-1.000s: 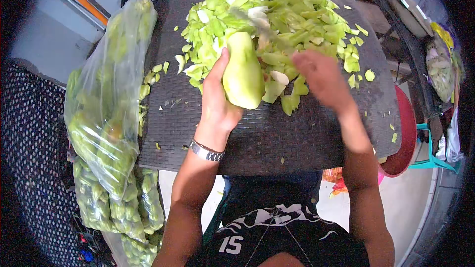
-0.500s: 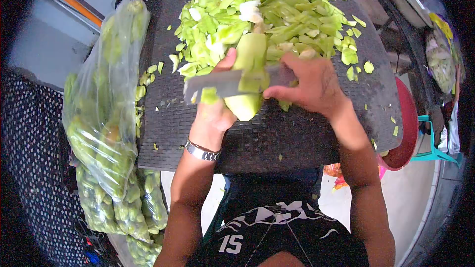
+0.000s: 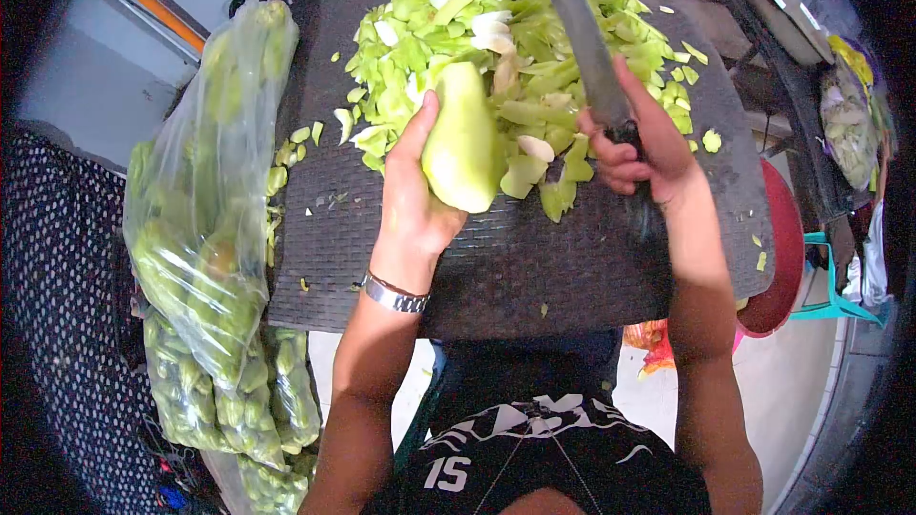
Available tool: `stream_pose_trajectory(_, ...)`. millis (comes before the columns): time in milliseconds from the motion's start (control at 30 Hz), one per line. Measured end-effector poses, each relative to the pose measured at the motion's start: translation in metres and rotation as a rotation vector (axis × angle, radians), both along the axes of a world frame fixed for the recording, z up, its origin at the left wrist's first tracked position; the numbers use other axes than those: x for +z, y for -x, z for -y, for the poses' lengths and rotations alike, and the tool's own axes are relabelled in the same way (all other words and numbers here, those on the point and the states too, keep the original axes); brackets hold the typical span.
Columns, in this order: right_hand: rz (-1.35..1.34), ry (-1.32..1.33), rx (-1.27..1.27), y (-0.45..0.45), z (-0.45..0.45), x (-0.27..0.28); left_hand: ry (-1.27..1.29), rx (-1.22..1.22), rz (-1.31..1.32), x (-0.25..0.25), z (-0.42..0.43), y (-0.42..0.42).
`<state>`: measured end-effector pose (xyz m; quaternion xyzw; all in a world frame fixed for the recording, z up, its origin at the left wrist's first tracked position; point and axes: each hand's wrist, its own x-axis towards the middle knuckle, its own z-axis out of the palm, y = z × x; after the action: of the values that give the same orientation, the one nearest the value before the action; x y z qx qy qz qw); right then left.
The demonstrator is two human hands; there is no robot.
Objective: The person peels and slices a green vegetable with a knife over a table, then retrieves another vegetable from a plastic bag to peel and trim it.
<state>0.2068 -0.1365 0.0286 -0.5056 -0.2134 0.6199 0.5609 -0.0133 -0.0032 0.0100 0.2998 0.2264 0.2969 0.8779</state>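
Note:
My left hand (image 3: 416,176) is wrapped round a pale green peeled fruit (image 3: 465,143), long and smooth, whose exact kind I cannot make out. It is tilted, its lower end towards me. In my right hand (image 3: 644,138) is a large knife (image 3: 590,43), gripped by its dark handle. The broad grey blade points away from me and slightly left, apart from the fruit. Beyond both hands lies a heap of pale green slices (image 3: 415,43), with some whitish pieces among them, on the dark woven-textured table (image 3: 382,267).
Clear plastic bags of green produce (image 3: 205,257) stand along the table's left side. Loose scraps lie near the table edges. To the right are a red round container (image 3: 778,257), a teal stool (image 3: 830,281) and another filled bag (image 3: 849,124).
The knife has left the fruit, where its blade lay across it, and swung up and right with my right hand. The fruit now sits more upright in my left hand.

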Motion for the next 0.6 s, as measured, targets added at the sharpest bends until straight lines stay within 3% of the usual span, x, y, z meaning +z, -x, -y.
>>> stream_pose_trajectory(33, -0.054, -0.065, 0.068, 0.006, 0.0, -0.002, 0.001, 0.005, -0.006, -0.001, -0.001, 0.0)
stream_pose_trajectory(167, 1.205, -0.404, -0.19, 0.047, -0.013, -0.025, 0.038, 0.096, 0.023, -0.008, -0.003, 0.001)
stream_pose_trajectory(233, 1.425, -0.339, 0.0, 0.067, -0.005, -0.012, 0.072, 0.157, 0.017, -0.011, -0.004, -0.003)
stream_pose_trajectory(267, 1.534, -0.307, 0.096, 0.074, -0.002, -0.009, 0.06, 0.056, 0.039, -0.006, -0.002, 0.002)
stream_pose_trajectory(367, 1.526, -0.477, 0.05, 0.086, -0.005, -0.02, 0.077, 0.049, 0.005, 0.0, 0.002, 0.001)
stream_pose_trajectory(600, 1.623, -0.429, 0.076, 0.086, -0.005, -0.02, 0.164, 0.024, 0.025, -0.006, 0.004, -0.004)
